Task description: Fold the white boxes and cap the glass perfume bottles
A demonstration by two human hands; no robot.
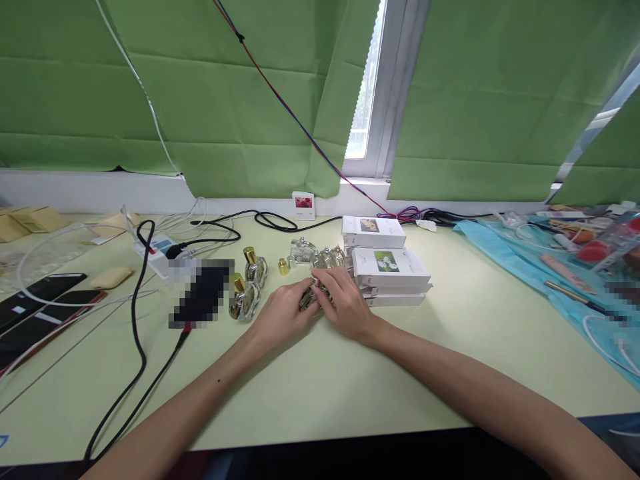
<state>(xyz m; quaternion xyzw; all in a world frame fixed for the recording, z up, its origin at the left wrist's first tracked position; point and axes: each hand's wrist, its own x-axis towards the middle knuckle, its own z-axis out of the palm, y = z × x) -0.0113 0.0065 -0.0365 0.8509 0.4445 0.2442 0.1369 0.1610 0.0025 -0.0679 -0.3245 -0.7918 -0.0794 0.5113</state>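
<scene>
A small clear glass perfume bottle (306,298) stands on the table, mostly covered by fingers. My left hand (284,308) is closed around its left side. My right hand (346,304) is closed over its top and right side, with fingertips at the silvery neck. Just behind my hands are several uncapped glass bottles (327,257) and another clear bottle (303,250). Left of them a loose gold cap (283,267) rests on the table. Two gold-capped bottles, a rear one (257,272) and a front one (245,303), stand left of my left hand.
White boxes with flower pictures (405,263) are stacked right of my hands, a further box (383,233) behind. A blurred dark device (205,293) with a black cable (143,333) lies left. Phones (43,300) lie far left; blue sheeting (505,260) with clutter covers the right.
</scene>
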